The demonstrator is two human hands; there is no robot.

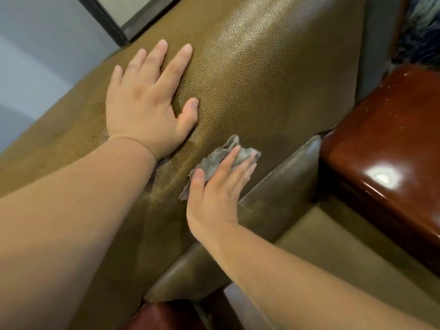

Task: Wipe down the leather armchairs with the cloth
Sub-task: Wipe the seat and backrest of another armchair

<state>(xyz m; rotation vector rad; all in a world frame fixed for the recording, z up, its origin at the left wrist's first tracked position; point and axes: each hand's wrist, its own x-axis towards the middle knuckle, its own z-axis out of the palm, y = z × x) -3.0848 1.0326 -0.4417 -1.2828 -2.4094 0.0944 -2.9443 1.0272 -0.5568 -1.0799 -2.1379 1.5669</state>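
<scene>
1. The olive-brown pebbled-leather armchair [250,75] fills most of the view, its broad padded panel running from the upper middle down to the lower left.
2. The left hand [145,103] lies flat on this panel with fingers straight and spread and the thumb out to the side; its grip is open and holds nothing.
3. The small crumpled grey cloth [217,158] sits on the leather just below and to the right of the left hand, near the seam where the panel meets a darker, smoother leather cushion [281,186].
4. The right hand [216,194] presses the cloth against the leather with straight fingers laid over it (the thumb rests along the cloth's left edge); the grip is open, not curled round the cloth.
5. A glossy reddish-brown wooden armrest [385,144] stands at the right, touching the cushion's upper end, with a bright reflection on its top.
6. A pale grey wall [35,55] shows at the upper left.
</scene>
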